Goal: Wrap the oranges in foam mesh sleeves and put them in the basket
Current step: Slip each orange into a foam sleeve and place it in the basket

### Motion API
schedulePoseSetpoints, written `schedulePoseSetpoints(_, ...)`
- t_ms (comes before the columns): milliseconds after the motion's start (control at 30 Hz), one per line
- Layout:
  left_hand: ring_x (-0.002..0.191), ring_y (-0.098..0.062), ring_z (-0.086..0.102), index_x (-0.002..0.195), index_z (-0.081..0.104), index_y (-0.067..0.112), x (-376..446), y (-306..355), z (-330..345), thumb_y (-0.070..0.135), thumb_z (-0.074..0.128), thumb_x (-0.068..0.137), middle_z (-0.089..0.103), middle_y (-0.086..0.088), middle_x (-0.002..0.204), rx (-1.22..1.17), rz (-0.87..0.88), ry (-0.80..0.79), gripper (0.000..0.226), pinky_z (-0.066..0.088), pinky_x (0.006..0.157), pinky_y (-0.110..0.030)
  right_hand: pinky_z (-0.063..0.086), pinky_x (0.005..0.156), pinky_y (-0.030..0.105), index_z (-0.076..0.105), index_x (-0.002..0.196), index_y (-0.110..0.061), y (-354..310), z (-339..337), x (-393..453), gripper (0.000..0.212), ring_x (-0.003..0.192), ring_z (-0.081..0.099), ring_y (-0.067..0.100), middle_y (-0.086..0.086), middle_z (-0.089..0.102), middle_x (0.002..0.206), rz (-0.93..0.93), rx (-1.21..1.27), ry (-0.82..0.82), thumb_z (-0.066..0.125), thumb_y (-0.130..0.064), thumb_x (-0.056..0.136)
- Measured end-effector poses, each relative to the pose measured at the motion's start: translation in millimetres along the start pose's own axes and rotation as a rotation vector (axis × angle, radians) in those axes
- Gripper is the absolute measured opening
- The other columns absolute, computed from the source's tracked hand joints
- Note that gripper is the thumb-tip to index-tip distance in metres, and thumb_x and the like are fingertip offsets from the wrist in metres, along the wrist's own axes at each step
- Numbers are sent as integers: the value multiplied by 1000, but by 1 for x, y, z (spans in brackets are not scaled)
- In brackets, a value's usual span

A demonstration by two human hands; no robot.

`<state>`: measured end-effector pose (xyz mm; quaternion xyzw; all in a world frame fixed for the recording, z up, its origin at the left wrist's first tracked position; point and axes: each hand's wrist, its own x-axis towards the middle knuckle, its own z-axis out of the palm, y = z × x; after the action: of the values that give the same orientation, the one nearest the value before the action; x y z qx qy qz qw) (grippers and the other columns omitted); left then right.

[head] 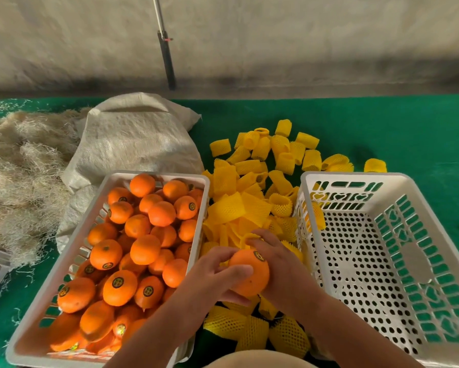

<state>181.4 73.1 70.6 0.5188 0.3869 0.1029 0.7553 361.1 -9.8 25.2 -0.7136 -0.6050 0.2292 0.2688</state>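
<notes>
Two hands hold one orange over a pile of yellow foam sleeves.

Left hand (217,272) and right hand (278,264) fingers curl around the bare orange (249,277), between the full crate (154,176) and empty basket (355,179). Best to stretch a sleeve (228,208) wide before pushing fruit in.

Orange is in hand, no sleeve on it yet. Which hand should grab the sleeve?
Right, probably. The right hand already reaches over the yellow foam sleeves while touching the orange. The left hand grips the orange from the side nearer the full basket, and can likely hold it alone.
</notes>
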Motion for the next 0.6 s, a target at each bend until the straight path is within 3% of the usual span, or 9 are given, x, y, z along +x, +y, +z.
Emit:
schedulePoseSetpoints(67,111,-28,71,130,66,27,1,1,5,51,87,65,58,-3,135,-44,-30,20,72,63,85,-43,51,95,24,50,148,-24,3,-1,-3,66,124,56,15,-10,34,159,13,25,3,77,-37,89)
schedulePoseSetpoints(167,123,-30,63,124,73,29,2,3,6,46,85,67,49,12,147,-65,-48,-18,61,62,86,-44,42,92,8,49,145,-32,4,-1,-5,65,121,54,7,-20,33,154,7,63,-16,78,-37,88)
schedulePoseSetpoints(267,118,-27,64,118,77,32,7,5,8,46,80,73,56,8,138,-21,-64,-10,47,63,82,-41,38,86,1,48,145,-34,5,0,-6,61,117,52,4,-24,31,152,18,79,-1,76,-36,91)
schedulePoseSetpoints(333,111,-26,65,112,75,33,12,3,9,49,79,72,59,1,128,21,-87,82,43,64,76,-37,38,86,2,46,147,-36,6,1,-6,61,120,50,2,-29,29,152,50,93,28,73,-36,93)
schedulePoseSetpoints(433,100,-21,68,101,72,39,17,-3,9,50,85,78,63,7,115,142,-47,222,28,64,67,-32,38,84,-1,44,145,-39,3,3,-8,57,117,45,-5,-36,25,150,37,103,40,65,-34,93)
schedulePoseSetpoints(600,89,-18,73,122,66,37,18,-18,11,80,78,64,68,11,109,380,66,276,73,61,61,-24,41,81,-2,41,147,-35,5,10,-14,61,113,48,0,-33,21,153,40,86,26,67,-25,92)
